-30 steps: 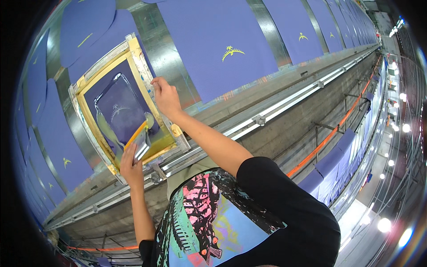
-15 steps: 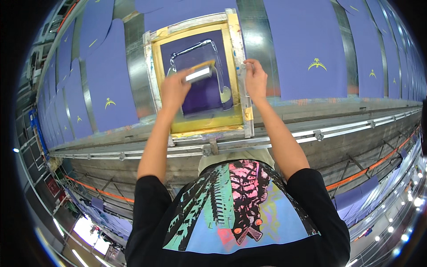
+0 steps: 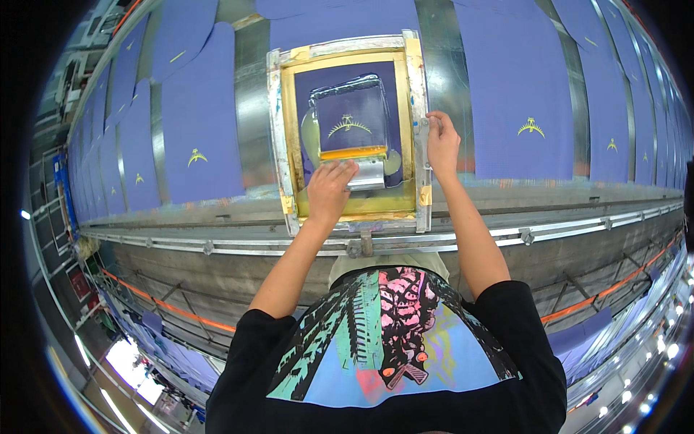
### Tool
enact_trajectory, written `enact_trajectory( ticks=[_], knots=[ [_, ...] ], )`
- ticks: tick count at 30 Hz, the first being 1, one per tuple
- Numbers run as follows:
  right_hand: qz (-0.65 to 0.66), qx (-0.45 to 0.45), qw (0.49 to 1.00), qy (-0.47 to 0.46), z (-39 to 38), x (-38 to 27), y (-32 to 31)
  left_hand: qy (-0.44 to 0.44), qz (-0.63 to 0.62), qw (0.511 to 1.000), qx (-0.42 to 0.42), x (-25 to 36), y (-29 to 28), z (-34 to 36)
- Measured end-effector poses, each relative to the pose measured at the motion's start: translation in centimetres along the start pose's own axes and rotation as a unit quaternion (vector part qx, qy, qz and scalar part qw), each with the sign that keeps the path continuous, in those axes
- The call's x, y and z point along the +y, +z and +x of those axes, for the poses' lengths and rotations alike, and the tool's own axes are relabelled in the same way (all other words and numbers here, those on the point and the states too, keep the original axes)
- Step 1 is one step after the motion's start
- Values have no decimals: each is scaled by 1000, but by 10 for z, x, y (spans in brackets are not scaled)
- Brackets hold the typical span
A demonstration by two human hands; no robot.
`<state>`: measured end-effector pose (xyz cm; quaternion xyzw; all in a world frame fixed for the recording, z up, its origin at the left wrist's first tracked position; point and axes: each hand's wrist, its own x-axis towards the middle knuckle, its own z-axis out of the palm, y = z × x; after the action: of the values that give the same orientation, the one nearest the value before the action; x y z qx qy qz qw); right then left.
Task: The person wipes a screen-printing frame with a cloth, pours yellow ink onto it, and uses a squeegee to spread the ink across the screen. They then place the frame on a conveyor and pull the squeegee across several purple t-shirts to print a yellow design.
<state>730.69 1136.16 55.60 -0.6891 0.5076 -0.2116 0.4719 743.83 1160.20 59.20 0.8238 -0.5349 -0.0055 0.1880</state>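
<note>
My left hand [image 3: 331, 189] is closed over the metal holder of a squeegee [image 3: 369, 175] with an orange blade. The squeegee lies across the near part of a screen printing frame [image 3: 275, 137], its blade against the mesh. Above the blade, a yellow winged emblem [image 3: 349, 126] shows within the mesh. Glossy translucent ink [image 3: 310, 137] edges the area, with a blob of it beside the squeegee's right end. My right hand [image 3: 443, 145] grips the frame's right side, its fingertips at a small metal fitting there. The frame rests on purple fabric.
Purple fabric panels [image 3: 517, 87] lie along the long metal table [image 3: 442, 79], several with yellow emblems. A metal rail [image 3: 289, 246] runs along the near table edge, just in front of my body. Beyond the rail are an orange-edged structure [image 3: 170, 304] and another row of panels.
My left hand has brought the squeegee toward me and turned it level across the mesh. The yellow emblem now shows behind it. My right hand stays at the frame's right side.
</note>
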Motion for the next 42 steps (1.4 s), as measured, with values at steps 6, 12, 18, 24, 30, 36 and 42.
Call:
enact_trajectory(
  ticks=[6,12,18,24,30,36,42],
  knots=[
    [-14,-17,998,-63,-2,4,9,-206,-67,967,-131,-41,-30,106],
    [-1,17,996,-87,0,6,10,-175,21,975,-134,-62,-13,166],
    [13,34,996,-84,-3,8,9,-80,1,995,-58,-18,5,49],
    [-18,36,993,-107,9,23,15,22,-58,998,-13,0,-3,-34],
    [17,51,990,-128,-25,-50,58,4,-82,997,-3,-36,-51,-72],
    [45,4,993,-109,-116,-129,233,-69,-103,992,-20,-200,-140,-136],
    [45,18,992,-115,-183,-180,362,-75,-90,993,-15,-331,-212,-185]
  ],
)
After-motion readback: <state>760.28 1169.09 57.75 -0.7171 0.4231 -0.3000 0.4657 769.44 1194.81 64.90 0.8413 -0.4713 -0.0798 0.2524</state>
